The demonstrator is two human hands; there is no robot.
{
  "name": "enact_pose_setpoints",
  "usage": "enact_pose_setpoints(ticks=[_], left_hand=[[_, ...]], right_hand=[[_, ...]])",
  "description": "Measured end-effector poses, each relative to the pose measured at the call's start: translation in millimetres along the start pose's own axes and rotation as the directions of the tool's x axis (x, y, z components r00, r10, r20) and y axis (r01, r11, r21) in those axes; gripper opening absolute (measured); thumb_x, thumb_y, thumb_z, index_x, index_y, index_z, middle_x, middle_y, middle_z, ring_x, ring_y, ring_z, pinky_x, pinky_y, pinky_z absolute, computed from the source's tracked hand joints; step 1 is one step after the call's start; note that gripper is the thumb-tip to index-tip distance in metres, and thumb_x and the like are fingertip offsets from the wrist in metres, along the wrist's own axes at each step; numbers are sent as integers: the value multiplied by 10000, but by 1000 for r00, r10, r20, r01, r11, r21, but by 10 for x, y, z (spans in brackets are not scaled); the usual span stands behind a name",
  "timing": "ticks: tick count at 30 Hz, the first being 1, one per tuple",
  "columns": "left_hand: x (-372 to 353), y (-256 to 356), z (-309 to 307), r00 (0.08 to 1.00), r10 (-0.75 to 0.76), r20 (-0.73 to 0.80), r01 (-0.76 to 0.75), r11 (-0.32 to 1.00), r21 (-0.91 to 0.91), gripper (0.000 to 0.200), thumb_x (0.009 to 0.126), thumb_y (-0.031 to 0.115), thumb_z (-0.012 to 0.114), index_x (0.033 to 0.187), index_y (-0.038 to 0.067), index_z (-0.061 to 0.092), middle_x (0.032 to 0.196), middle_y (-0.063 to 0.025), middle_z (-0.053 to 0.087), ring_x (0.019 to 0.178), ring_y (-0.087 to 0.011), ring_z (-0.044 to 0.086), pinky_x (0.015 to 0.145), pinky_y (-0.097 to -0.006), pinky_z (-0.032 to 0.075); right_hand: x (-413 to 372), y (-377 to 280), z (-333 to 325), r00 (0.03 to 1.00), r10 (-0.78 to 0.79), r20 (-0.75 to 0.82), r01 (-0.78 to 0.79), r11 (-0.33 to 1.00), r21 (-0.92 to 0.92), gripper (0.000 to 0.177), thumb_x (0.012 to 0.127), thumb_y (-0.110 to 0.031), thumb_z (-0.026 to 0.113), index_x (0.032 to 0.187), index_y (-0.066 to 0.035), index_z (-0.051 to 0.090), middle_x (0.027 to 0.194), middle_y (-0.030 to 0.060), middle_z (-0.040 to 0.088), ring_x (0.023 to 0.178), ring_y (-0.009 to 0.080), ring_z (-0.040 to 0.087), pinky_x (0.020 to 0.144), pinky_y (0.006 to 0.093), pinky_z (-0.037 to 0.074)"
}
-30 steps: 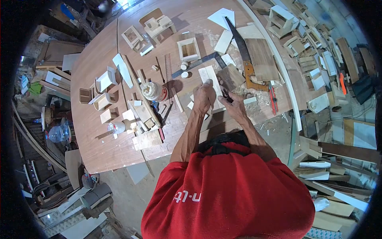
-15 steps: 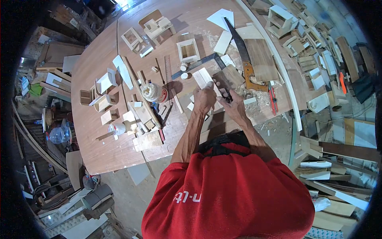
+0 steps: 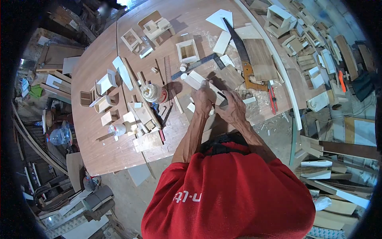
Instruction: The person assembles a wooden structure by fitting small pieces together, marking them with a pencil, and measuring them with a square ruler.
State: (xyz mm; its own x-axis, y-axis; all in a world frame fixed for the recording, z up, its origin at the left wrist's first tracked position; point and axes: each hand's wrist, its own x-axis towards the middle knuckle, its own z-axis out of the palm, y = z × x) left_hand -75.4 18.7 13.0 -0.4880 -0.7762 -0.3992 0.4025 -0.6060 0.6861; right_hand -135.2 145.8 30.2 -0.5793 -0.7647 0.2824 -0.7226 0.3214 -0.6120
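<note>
A pale wooden piece lies between my two hands above the worktable. My left hand is closed around its near part, with the thumb on top. My right hand is closed at its right side, on a small dark object whose shape is mostly hidden by the fingers. Just beyond the piece stands a small white-topped cap. A metal square lies behind it, and a thin brown board is to its right.
A handsaw and red-handled pliers lie at the right. An open glue jar stands left of my hands. Small wooden frames and miniature furniture are further back. A long pale strip borders the right side.
The pale piece has tilted further left, its far end now near the caps. My right hand has turned, and its fingers are drawn in closer to the piece.
</note>
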Motion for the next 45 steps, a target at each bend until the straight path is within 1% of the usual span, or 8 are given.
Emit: enact_pose_setpoints(ticks=[4,7,13,18,22,26,34,45], left_hand=[[26,5,-67,1000,-3,19,5,996,-85,201,928,40,515,1127,13,517,982,-103,606,900,-220,604,775,-361,498],[11,118,-128,974,-156,164,195,946,-258,231,936,130,556,1142,37,508,999,-93,575,921,-247,597,840,-430,505],[16,168,-53,985,-136,111,163,941,-296,170,938,136,527,1102,92,516,891,-80,588,833,-234,606,854,-459,526],[-17,289,-126,959,-164,230,246,883,-400,174,957,129,497,1126,89,485,862,-64,553,788,-221,591,847,-457,534],[-41,346,-130,935,-226,274,320,872,-370,161,951,120,506,1109,92,500,863,-69,557,800,-230,599,854,-475,534],[-170,395,10,949,-176,260,252,922,-293,202,954,253,540,950,51,533,819,-121,593,839,-291,631,807,-446,546],[-89,272,-56,941,-215,260,297,894,-335,236,955,271,545,1012,45,509,893,-82,564,855,-246,607,861,-454,538],[-91,215,-52,952,-210,221,276,901,-335,354,951,355,543,1048,17,507,965,-139,585,931,-302,605,889,-463,522]], right_hand=[[3,20,-36,998,-56,-34,56,998,5,550,670,-259,752,1111,1,551,1041,180,588,987,358,575,845,432,478],[17,10,-94,998,-65,17,63,994,87,541,669,-260,754,1103,1,561,1030,161,592,962,343,584,829,421,482],[99,-45,-176,996,-61,66,52,992,118,522,666,-250,773,1094,-19,585,1002,150,595,930,336,592,814,413,485],[163,107,-366,928,-46,370,-140,876,461,609,748,-269,776,1251,-2,560,1191,198,608,1104,279,583,944,371,464],[160,109,-419,890,47,454,-285,835,470,513,800,-223,743,1247,-28,585,1237,175,607,1138,227,574,988,347,445],[133,116,-385,904,63,423,-295,808,511,471,799,-201,745,1220,-36,612,1200,154,635,1096,206,596,965,335,461],[96,188,-301,953,14,301,-205,763,613,423,786,-140,756,1179,-33,642,1103,123,685,955,124,622,855,286,504],[106,138,-416,911,101,400,-334,749,572,436,772,-193,777,1161,-39,656,1061,94,698,912,98,605,811,275,503]])
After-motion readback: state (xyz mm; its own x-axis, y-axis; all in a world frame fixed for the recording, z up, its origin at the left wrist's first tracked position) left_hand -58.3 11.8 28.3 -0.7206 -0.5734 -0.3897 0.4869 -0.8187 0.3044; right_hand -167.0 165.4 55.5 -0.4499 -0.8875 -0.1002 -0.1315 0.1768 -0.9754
